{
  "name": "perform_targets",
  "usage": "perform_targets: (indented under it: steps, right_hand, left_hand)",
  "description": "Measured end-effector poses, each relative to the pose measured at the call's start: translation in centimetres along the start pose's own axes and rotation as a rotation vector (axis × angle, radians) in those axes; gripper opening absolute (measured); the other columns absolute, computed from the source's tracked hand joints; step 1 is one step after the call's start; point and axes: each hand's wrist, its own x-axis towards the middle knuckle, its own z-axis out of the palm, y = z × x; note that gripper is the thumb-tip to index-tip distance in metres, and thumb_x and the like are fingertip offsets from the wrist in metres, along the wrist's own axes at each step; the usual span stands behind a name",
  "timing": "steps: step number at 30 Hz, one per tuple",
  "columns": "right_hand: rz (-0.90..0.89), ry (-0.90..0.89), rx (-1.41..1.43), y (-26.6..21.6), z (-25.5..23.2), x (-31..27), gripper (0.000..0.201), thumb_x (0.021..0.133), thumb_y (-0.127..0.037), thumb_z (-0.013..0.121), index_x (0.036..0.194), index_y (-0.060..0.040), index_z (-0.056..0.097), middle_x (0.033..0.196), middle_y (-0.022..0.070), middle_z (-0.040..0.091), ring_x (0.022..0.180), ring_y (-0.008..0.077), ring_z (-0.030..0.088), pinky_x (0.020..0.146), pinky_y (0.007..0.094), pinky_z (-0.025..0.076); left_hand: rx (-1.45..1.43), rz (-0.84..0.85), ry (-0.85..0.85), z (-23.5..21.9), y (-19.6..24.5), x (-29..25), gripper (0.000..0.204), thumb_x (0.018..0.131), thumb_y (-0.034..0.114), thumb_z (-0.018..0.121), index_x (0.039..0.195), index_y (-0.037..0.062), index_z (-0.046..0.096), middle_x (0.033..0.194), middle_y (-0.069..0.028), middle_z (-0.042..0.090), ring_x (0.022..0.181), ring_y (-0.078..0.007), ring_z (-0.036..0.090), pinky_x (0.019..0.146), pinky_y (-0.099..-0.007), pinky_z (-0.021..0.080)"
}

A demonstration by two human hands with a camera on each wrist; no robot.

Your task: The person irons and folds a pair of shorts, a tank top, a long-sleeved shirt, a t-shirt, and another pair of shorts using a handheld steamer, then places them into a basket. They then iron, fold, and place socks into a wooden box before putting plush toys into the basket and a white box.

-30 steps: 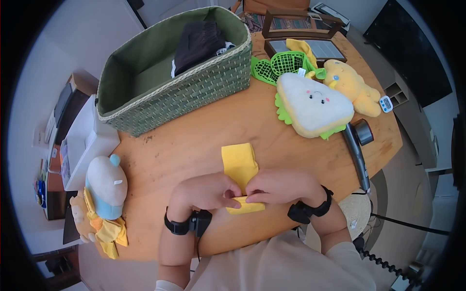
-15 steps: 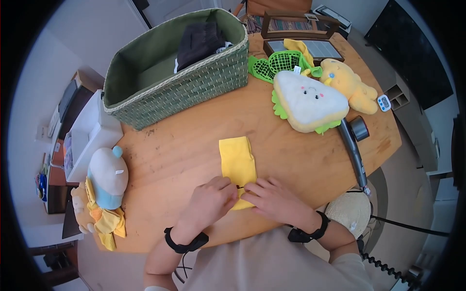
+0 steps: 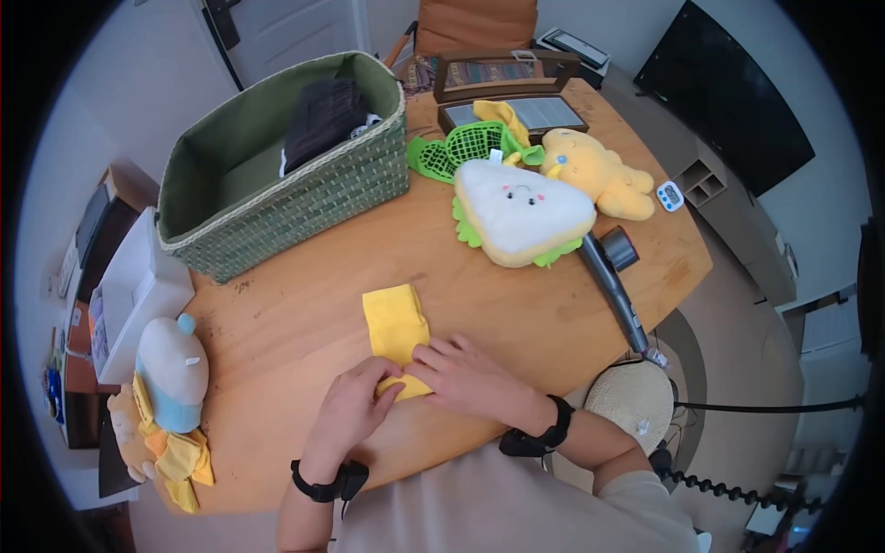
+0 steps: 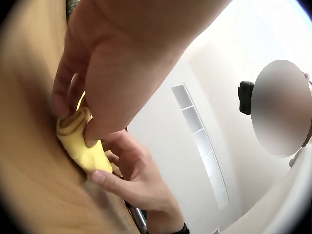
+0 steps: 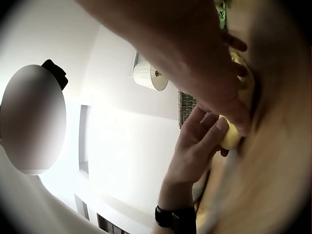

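A yellow cloth lies flat on the wooden table, with its near end rolled up. Both hands hold that roll. In the head view my left hand pinches the roll's left side and my right hand covers its right side. The left wrist view shows the thumb and fingers of the left hand round the yellow roll, with the right hand beside it. From the right wrist camera, the right hand's fingers press on the roll, where the left hand meets them.
A green woven basket holding a dark garment stands at the back left. A sandwich plush, a yellow plush and a green mesh bag lie at the back right. A black handheld device lies right; a blue-white plush sits at the left edge.
The near end of the yellow cloth, which stuck out flat toward me, is now rolled up under both hands. The head view has shifted.
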Motion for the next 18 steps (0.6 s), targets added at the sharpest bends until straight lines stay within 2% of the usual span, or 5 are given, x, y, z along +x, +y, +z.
perform_targets:
  steps: [2,4,8,11,18]
  right_hand:
    - [-0.009,-0.036,-0.037,0.6,0.6,-0.2,0.028,0.086,-0.019,0.072,0.111,-0.0103,0.063,0.111,0.006,0.057,0.113,0.0199,0.057,0.094,0.0373,0.042]
    - [-0.052,-0.023,-0.033,1.4,1.0,-0.4,0.03,0.086,-0.02,0.073,0.112,-0.0086,0.063,0.107,0.0069,0.059,0.107,0.0235,0.06,0.092,0.0399,0.044]
    - [0.011,-0.043,0.317,1.9,0.9,0.1,0.023,0.089,-0.02,0.071,0.107,-0.0078,0.063,0.101,0.0082,0.06,0.098,0.0283,0.063,0.091,0.0433,0.045]
    - [0.298,-0.318,0.494,1.1,-0.8,0.9,0.021,0.091,-0.016,0.069,0.11,-0.0083,0.065,0.106,0.0107,0.062,0.105,0.0289,0.061,0.092,0.0441,0.045]
    - [-0.048,0.08,0.037,0.5,-0.7,0.3,0.02,0.09,-0.019,0.07,0.108,-0.0102,0.066,0.106,0.0064,0.06,0.105,0.0246,0.061,0.09,0.0399,0.046]
  left_hand:
    - [-0.012,-0.047,-0.004,0.1,0.1,-0.1,0.022,0.086,0.015,0.076,0.101,0.0076,0.062,0.092,-0.012,0.067,0.078,-0.034,0.066,0.07,-0.0442,0.053]
    - [0.231,0.275,0.161,0.2,0.4,-0.1,0.023,0.084,0.016,0.078,0.1,0.0067,0.064,0.092,-0.0102,0.067,0.08,-0.0324,0.067,0.071,-0.043,0.054]
    - [0.229,0.233,0.135,-0.4,1.5,-0.9,0.023,0.084,0.016,0.078,0.1,0.0063,0.066,0.094,-0.0095,0.068,0.088,-0.0309,0.067,0.073,-0.0423,0.055]
    - [0.2,0.067,0.04,-0.1,0.7,-1.2,0.027,0.083,0.019,0.08,0.1,0.0039,0.066,0.092,-0.0127,0.067,0.088,-0.0315,0.065,0.074,-0.0423,0.054]
    - [0.21,0.03,0.116,0.2,-0.4,-0.7,0.023,0.087,0.02,0.076,0.104,0.006,0.067,0.102,-0.0095,0.066,0.098,-0.0298,0.064,0.077,-0.0424,0.055]
